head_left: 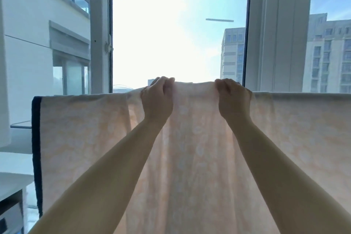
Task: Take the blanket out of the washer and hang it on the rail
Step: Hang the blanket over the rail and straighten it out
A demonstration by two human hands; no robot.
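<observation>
The blanket (199, 148) was found draped over a horizontal line at about mid-height, spread across most of the view and hanging down out of the lower edge. The rail itself was covered by the fabric and could not be made out. The cloth was pale peach with a faint lighter pattern, lit from behind, and a dark border (36, 150) was noted along its left edge.

The top edge was lifted into a slight hump between the two hands. The left hand (157, 99) was seen with fingers curled together over the top fold, clamped on the fabric. The right hand (232, 99) was held likewise, fingers bent over the fold and gripping it, near the left hand but apart from it. Both forearms were extended upward from the lower corners of the view. Vertical creases were observed in the cloth below and between the hands.

Behind the blanket a window frame (256, 43) with white uprights was recorded, with bright sky beyond it. A tower block (328, 53) stood outside to the right. At lower left part of a white appliance (11, 211) was visible, too cropped for identification.
</observation>
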